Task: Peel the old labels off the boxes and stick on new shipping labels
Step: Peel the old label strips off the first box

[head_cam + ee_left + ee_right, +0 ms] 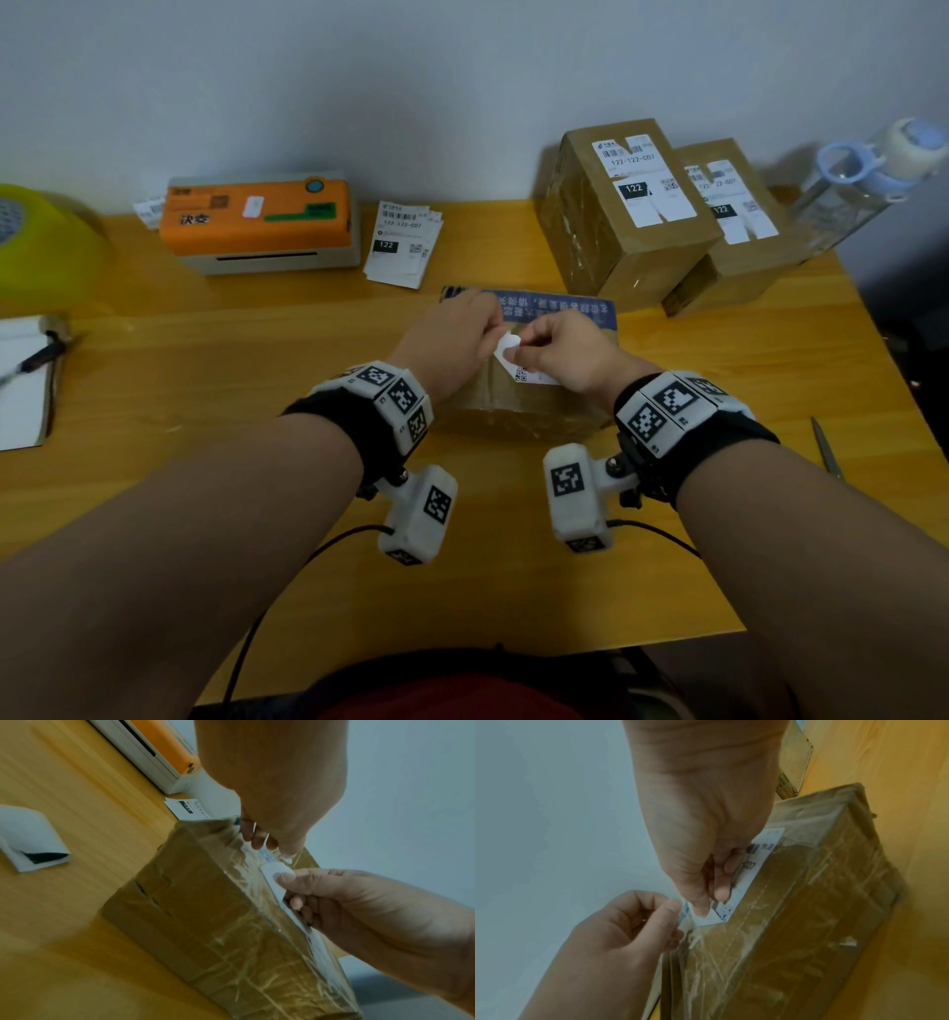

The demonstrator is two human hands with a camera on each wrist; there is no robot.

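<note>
A cardboard box (pixel 513 411) wrapped in clear tape lies in the middle of the wooden table (pixel 205 360). On its top is a white old label (pixel 534 377) whose corner stands curled up. My right hand (pixel 524 352) pinches that lifted corner between thumb and forefinger, as the left wrist view shows where the right hand (pixel 285 886) meets the label (pixel 275 870). My left hand (pixel 490 329) is curled at the label's edge, thumb and forefinger nipping it; the right wrist view has the left hand (pixel 677 921) beside the label (pixel 744 882) and the right hand (pixel 713 902).
An orange label printer (pixel 259 221) and a stack of new labels (pixel 403 241) sit at the back. Two labelled boxes (pixel 631 205) (pixel 734 221) and a water bottle (pixel 868 174) stand back right. A notebook (pixel 25 380) lies at the left edge; a thin metal tool (pixel 827 447) lies right.
</note>
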